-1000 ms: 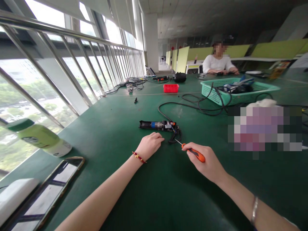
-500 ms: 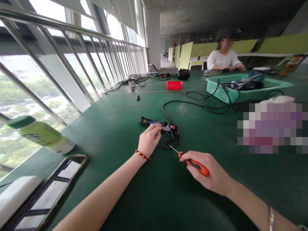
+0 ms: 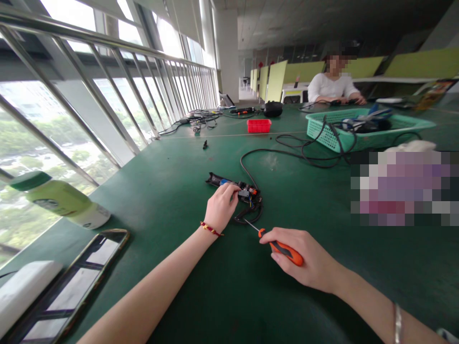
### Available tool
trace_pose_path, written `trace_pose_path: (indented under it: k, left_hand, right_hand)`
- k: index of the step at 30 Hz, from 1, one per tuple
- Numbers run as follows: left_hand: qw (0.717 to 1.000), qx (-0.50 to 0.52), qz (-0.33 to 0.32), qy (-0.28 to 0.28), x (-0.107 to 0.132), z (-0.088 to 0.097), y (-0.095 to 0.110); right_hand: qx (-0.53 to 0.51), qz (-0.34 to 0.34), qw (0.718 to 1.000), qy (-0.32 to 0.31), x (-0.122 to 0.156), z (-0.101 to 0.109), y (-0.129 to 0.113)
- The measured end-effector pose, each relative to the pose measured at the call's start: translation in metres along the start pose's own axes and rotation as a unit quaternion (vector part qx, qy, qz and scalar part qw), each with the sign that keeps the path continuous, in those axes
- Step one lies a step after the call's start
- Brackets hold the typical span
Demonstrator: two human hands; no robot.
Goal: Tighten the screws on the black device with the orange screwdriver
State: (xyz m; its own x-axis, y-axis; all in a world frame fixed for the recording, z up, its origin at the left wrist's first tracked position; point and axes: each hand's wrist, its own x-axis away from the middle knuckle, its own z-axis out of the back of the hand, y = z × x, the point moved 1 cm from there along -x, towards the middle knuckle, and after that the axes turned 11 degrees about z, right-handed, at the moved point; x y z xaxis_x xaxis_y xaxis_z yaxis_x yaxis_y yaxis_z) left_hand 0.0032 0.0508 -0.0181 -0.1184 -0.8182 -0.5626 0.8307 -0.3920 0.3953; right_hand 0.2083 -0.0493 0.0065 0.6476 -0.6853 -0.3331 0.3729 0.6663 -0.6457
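An opened black corded device (image 3: pixel 214 180) lies mid-table, with a blue part, wires and a red-orange piece showing inside. My left hand (image 3: pixel 221 203) is closed at it, thumb and fingertips pinching beside a small grey block (image 3: pixel 244 193). My right hand (image 3: pixel 304 258) is wrapped round the orange and black handle of a screwdriver (image 3: pixel 287 252). Its thin shaft points up and left, the tip close to a curved black piece (image 3: pixel 241 218) in front of the device. Whether the tip touches that piece I cannot tell. A black cable (image 3: pixel 247 155) runs from the device toward the right.
A teal basket (image 3: pixel 322 135) with tools and cables stands right, near a blurred-out bundle (image 3: pixel 405 186). Further back are a red box (image 3: pixel 258 126), tangled cables (image 3: pixel 201 117) and a seated person (image 3: pixel 332 88). A bottle (image 3: pixel 64 198) and a phone (image 3: pixel 79 282) lie left, beside the railing.
My right hand and the screwdriver have shifted slightly left. The device and its grey block have moved a little left with my left hand, which keeps its pinch.
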Motion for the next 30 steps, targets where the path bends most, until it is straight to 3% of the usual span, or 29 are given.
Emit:
trace_pose_path:
  k: [23,26,30]
  left_hand:
    - [0.996,-0.067,-0.051,-0.015,-0.0068,-0.0084,0.0009]
    - [0.999,-0.032,-0.033,-0.003,-0.0062,-0.0066,0.0011]
    - [0.996,0.093,-0.016,-0.003,-0.0042,-0.0034,0.0055]
  right_hand:
    - [0.021,0.001,1.0,-0.001,-0.0004,-0.0012,-0.0014]
    - [0.018,-0.003,1.0,-0.006,-0.0008,-0.0013,-0.0017]
    - [0.019,-0.011,1.0,-0.011,-0.0004,-0.0003,-0.0031]
